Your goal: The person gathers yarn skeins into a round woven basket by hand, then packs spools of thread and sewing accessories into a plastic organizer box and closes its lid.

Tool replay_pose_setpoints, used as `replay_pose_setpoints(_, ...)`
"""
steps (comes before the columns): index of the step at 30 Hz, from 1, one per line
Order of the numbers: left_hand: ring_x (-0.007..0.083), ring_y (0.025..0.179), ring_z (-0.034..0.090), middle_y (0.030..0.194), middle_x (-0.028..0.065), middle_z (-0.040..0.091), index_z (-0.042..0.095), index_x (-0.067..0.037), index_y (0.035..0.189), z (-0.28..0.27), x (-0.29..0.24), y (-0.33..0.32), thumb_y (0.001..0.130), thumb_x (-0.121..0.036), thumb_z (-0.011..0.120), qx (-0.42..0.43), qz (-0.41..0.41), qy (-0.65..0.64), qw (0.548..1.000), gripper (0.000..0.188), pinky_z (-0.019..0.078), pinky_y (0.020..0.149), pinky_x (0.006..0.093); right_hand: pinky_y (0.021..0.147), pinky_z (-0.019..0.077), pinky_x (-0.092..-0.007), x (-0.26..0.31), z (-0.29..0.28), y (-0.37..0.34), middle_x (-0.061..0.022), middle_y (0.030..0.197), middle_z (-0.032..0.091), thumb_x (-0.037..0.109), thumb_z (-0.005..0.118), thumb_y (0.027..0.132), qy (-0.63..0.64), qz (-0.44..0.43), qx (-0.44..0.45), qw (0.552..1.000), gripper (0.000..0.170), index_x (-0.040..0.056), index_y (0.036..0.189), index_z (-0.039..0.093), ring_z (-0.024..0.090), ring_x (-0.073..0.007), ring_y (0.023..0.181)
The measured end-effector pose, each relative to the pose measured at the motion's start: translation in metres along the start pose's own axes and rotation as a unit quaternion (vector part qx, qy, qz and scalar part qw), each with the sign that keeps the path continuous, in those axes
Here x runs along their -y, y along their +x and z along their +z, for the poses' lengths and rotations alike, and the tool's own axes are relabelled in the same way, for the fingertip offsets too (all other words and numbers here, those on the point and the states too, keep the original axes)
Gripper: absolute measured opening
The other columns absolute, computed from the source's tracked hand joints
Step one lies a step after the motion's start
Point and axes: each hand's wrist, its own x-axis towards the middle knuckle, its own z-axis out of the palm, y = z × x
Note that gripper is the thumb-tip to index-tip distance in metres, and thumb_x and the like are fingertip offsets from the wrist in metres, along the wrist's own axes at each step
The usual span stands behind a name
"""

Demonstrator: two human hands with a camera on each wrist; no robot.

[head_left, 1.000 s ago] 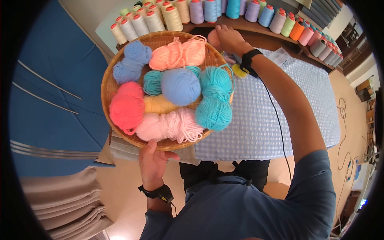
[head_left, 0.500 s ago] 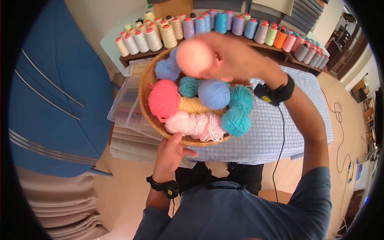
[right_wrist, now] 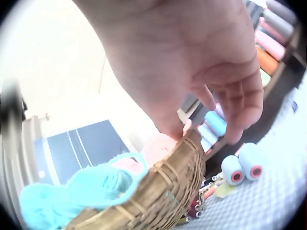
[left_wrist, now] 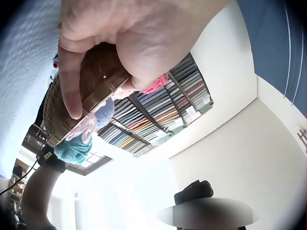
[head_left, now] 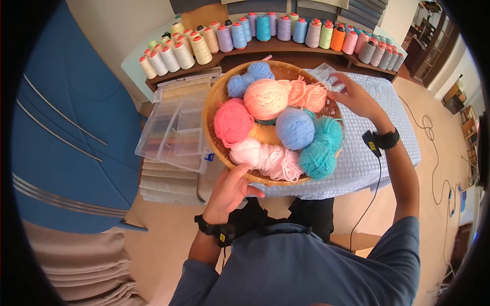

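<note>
My left hand (head_left: pixel 227 194) grips the near left rim of a round wicker basket (head_left: pixel 220 94), thumb over the edge; the left wrist view shows the hand (left_wrist: pixel 134 38) at the basket (left_wrist: pixel 60 115). Inside lie a peach ball (head_left: pixel 265 99), a peach skein (head_left: pixel 307 96), a coral ball (head_left: pixel 233 122), a blue ball (head_left: pixel 295 128), blue yarn (head_left: pixel 250 79), teal yarn (head_left: pixel 319 150), yellow yarn (head_left: pixel 265 135) and pale pink yarn (head_left: pixel 265 159). At the right rim, my empty right hand (head_left: pixel 357 99) has loosely bent, spread fingers, its thumb against or very near the rim in the right wrist view.
Thread cones (head_left: pixel 263 29) line a curved wooden shelf (head_left: pixel 255 48) behind the basket. A checked cloth (head_left: pixel 393 122) covers the table. Left of the basket are a clear compartment box (head_left: pixel 176 130) and fabric samples (head_left: pixel 166 181). Two light blue spools (right_wrist: pixel 251 160) stand beyond the basket.
The peach ball has gone from my right hand into the basket, and that hand has moved to the right rim. The basket and my left hand have shifted right.
</note>
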Motion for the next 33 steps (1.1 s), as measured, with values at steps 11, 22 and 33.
replay_pose_setpoints(11, 0.022, 0.098, 0.065, 0.126, 0.0087, 0.056, 0.037, -0.01, 0.141, 0.027, 0.03, 0.055, 0.102, -0.034, 0.046, 0.108, -0.058, 0.029, 0.992, 0.047, 0.0584, 0.069, 0.0371, 0.094, 0.048, -0.0297, -0.056, 0.002, -0.12, -0.0103, 0.122, 0.06, 0.006, 0.049, 0.089, 0.476, 0.165, 0.032, 0.864, 0.047, -0.0009, 0.135, 0.045, 0.06, -0.0179, 0.109)
replay_pose_setpoints(22, 0.0259, 0.109, 0.06, 0.121, 0.014, 0.058, 0.062, -0.001, 0.109, -0.003, -0.011, 0.029, 0.082, -0.005, 0.07, -0.143, 0.373, 0.592, 0.7, 0.028, 0.048, 0.093, 0.0353, 0.081, 0.053, -0.0316, -0.141, -0.022, -0.174, -0.0094, 0.114, 0.062, 0.009, 0.042, 0.096, 0.503, 0.205, -0.188, 0.818, 0.036, -0.0001, 0.13, 0.049, 0.064, -0.0171, 0.095)
replay_pose_setpoints(33, 0.0299, 0.115, 0.05, 0.119, 0.0108, 0.055, 0.064, -0.004, 0.1, -0.053, -0.031, 0.016, 0.077, -0.018, 0.078, -0.212, 0.322, 0.781, 0.491, 0.03, 0.0356, 0.102, 0.0487, 0.059, 0.0525, -0.0286, -0.144, -0.009, -0.167, -0.0043, 0.092, 0.064, 0.011, 0.044, 0.095, 0.464, 0.246, -0.24, 0.817, 0.024, 0.0043, 0.115, 0.055, 0.063, -0.0134, 0.072)
